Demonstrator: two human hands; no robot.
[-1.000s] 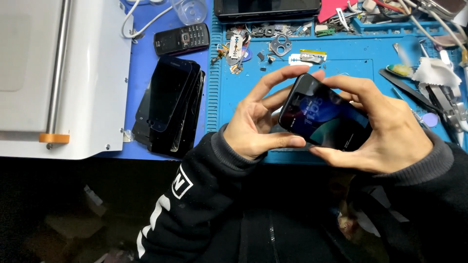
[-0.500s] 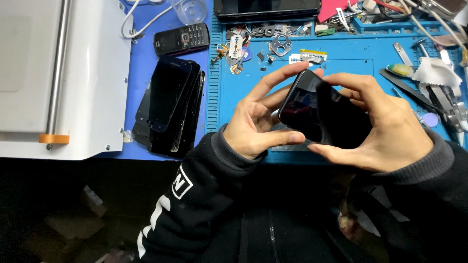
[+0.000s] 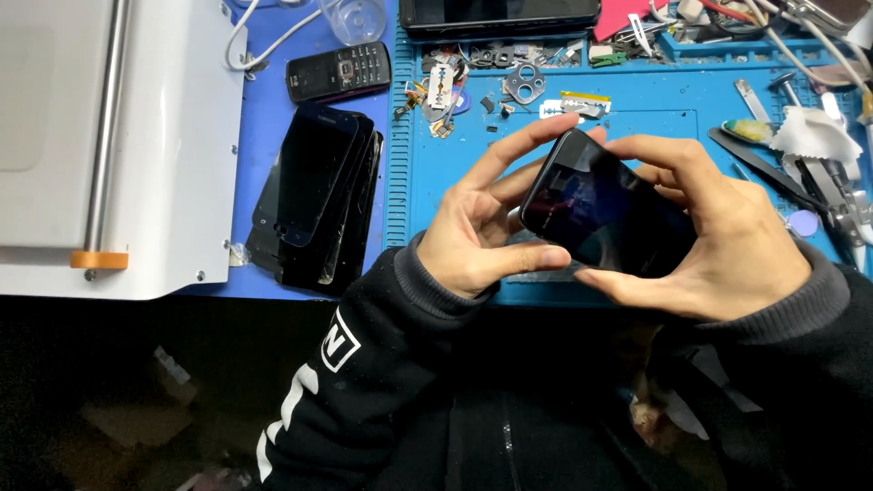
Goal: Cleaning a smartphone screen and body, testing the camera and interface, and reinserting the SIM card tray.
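While you've got that dark smartphone up off the blue work mat, it looks like you're at the inspection stage, not taking it apart: the glass is on and I can't see any tool in play. Your left hand pinches its near-left end, thumb under the lower edge and index finger stretched along the top. Your right hand cups the other end, fingers curled over the top edge and thumb underneath. So it's held tilted in the air above the mat's near edge, touching nothing else.

The phone itself is glossy black, screen dark, just faint reflections. No cracks that I can make out, but glare hides plenty. At the mat's left edge lies a stack of black screens, untouched. Loose small parts sit along the far edge.
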